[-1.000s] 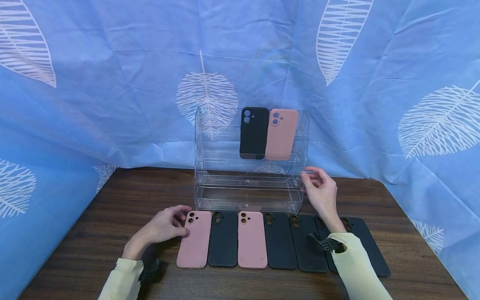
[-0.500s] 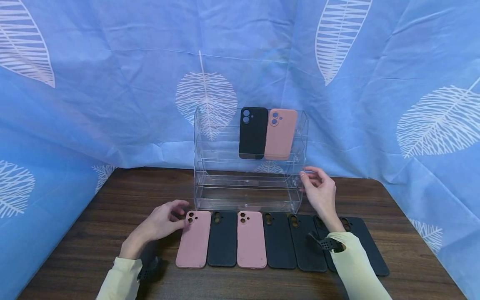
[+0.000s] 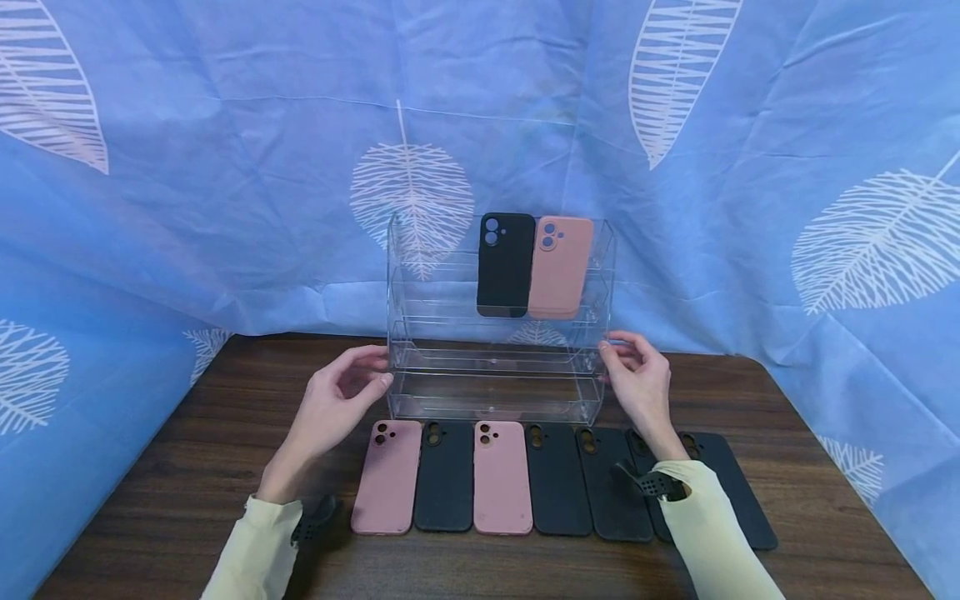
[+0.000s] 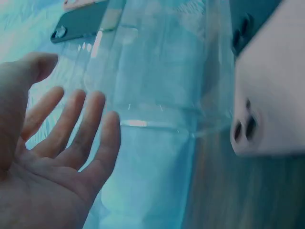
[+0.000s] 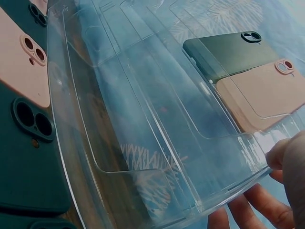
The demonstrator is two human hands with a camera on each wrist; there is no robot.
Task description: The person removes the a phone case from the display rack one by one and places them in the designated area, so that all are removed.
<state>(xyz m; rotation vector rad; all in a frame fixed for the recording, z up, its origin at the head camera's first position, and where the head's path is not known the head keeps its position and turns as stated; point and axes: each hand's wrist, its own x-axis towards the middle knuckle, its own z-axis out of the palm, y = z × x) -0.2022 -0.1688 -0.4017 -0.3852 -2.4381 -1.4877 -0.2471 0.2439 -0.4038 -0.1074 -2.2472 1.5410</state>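
A clear tiered display stand [image 3: 495, 362] stands upright on the table. A black phone case [image 3: 506, 265] and a pink phone case [image 3: 561, 268] lean side by side on its upper tier. At the stand's left side is my left hand [image 3: 337, 400], its fingers spread and loosely bent; the left wrist view shows them [image 4: 97, 138] holding nothing. On the opposite side my right hand [image 3: 641, 387] grips the stand's side edge. In the right wrist view its thumb [image 5: 280, 153] lies at the edge, with fingers [image 5: 262, 202] along the outside.
Several phone cases lie in a row before the stand, among them a pink case [image 3: 387, 479], a black case [image 3: 444, 479] and another pink case [image 3: 502, 479]. My right forearm [image 3: 708, 525] passes over the row's right end. A blue leaf-patterned cloth [image 3: 262, 167] hangs behind the wooden table [image 3: 165, 467].
My left hand has left the leftmost pink case and moved up and forward to the stand's left side. The right hand stays at the stand's right side.
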